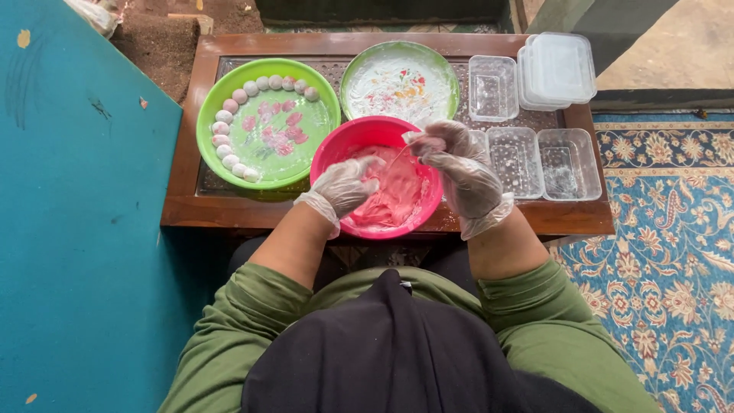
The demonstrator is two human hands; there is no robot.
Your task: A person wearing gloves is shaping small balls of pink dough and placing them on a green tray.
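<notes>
A pink bowl (336, 145) of sticky pink dough (397, 191) stands at the near edge of a low wooden table (573, 218). My left hand (344, 186), in a clear plastic glove, reaches into the bowl and touches the dough. My right hand (455, 164), gloved too, is raised over the bowl's right rim. It pinches a small piece of pink dough, and a thin strand stretches from it down to the mass.
A green plate (210, 99) at the left holds several pale round balls along its rim. Behind the bowl sits a floured green plate (451, 76). Clear plastic boxes (566, 164) and a stack of lids (558, 69) fill the table's right. Patterned carpet (665, 268) lies right, a teal surface (84, 229) left.
</notes>
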